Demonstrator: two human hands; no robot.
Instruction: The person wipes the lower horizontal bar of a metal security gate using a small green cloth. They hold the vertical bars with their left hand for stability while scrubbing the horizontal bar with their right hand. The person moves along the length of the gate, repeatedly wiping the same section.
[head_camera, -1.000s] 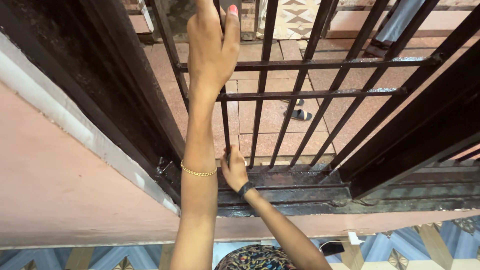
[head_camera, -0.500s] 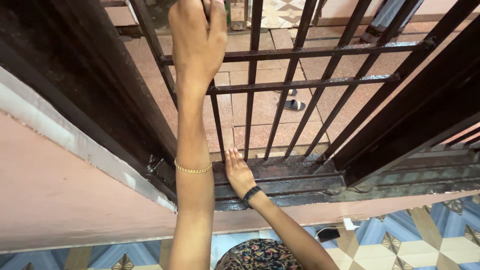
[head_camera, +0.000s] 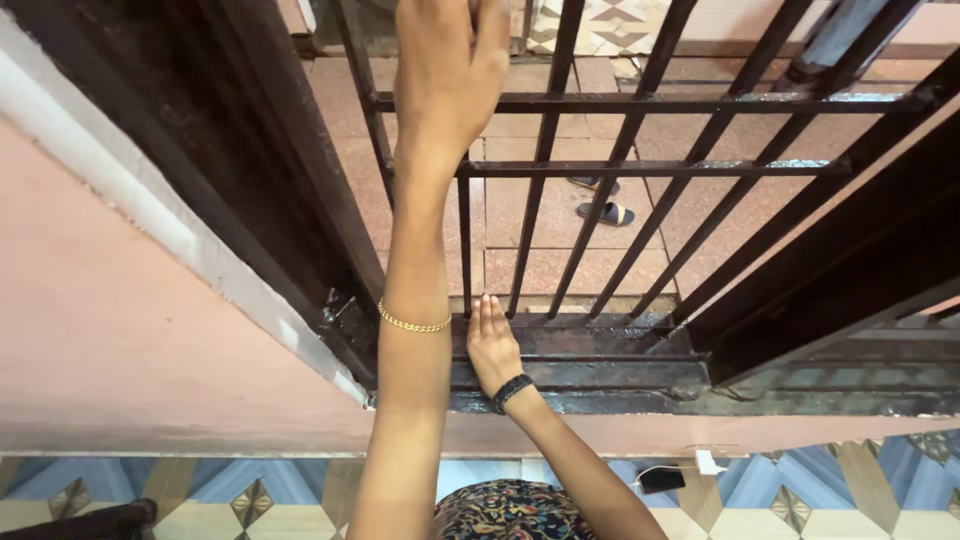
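A dark metal grille gate (head_camera: 640, 170) with vertical bars and two crossbars fills the upper view. My left hand (head_camera: 450, 70), on an arm with a gold bracelet, reaches up and is wrapped around a vertical bar (head_camera: 465, 240) at the top edge, fingertips cut off by the frame. My right hand (head_camera: 490, 345), with a black wristband, lies flat with fingers together on the gate's bottom rail (head_camera: 600, 345), just right of that bar's foot.
A pink wall (head_camera: 120, 350) and a dark door frame (head_camera: 250, 150) stand at the left. Sandals (head_camera: 605, 212) lie on reddish tiles beyond the bars. Below are patterned floor tiles (head_camera: 800, 490), a dark phone (head_camera: 660, 478) and a white plug (head_camera: 708, 462).
My right hand has slid from the foot of the bar to lie flat on the bottom rail. My left hand has shifted higher on its bar, towards the frame's top.
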